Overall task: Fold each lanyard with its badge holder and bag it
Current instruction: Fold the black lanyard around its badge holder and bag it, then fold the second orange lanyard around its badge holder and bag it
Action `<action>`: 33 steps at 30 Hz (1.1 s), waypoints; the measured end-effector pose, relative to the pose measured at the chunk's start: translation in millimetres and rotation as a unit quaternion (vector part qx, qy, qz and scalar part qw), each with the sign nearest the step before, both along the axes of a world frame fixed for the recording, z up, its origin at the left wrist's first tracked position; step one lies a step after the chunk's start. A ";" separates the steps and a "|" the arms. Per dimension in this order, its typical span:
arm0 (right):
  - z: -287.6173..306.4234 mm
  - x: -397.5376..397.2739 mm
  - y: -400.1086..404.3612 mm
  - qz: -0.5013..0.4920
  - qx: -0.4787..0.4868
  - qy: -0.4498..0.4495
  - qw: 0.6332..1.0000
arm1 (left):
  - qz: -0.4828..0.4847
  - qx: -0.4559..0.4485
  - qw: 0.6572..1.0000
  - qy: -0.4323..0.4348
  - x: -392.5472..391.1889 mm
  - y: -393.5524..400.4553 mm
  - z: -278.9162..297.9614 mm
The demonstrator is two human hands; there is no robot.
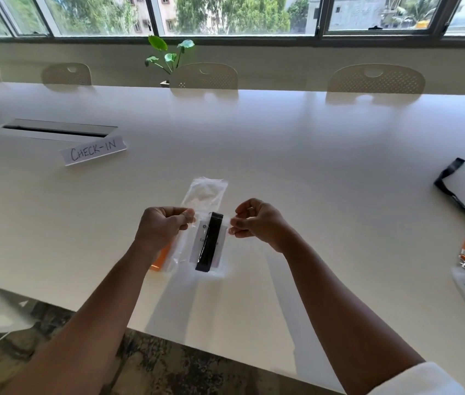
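Both hands are up over the white table (296,155), pinching the top corners of a clear bag (222,260) — left hand (163,226) on the left corner, right hand (256,223) on the right. Inside sits a folded black lanyard (209,243) laid along a white badge holder (197,246). An empty clear bag (204,192) lies just beyond, and a bagged orange lanyard (161,258) rests beneath the left wrist. Far right — loose lanyards (453,195) and a badge holder, unbagged.
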State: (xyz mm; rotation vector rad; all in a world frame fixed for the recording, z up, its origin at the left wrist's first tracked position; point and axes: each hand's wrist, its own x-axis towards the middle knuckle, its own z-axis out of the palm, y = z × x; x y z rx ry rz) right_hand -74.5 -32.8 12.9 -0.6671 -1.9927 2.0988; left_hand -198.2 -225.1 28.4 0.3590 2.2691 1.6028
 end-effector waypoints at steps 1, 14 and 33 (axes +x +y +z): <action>-2.8 -4.3 -4.8 0.005 0.002 -0.007 1.000 | 0.007 -0.011 1.000 0.005 -3.5 -5.0 -2.2; -33.1 -35.7 -42.4 -0.060 0.240 -0.072 0.966 | 0.020 -0.194 0.967 0.163 -29.2 -32.6 -18.7; -14.1 36.4 20.7 -0.209 0.329 -0.093 0.916 | -0.213 -0.139 0.912 0.321 49.7 98.2 -14.0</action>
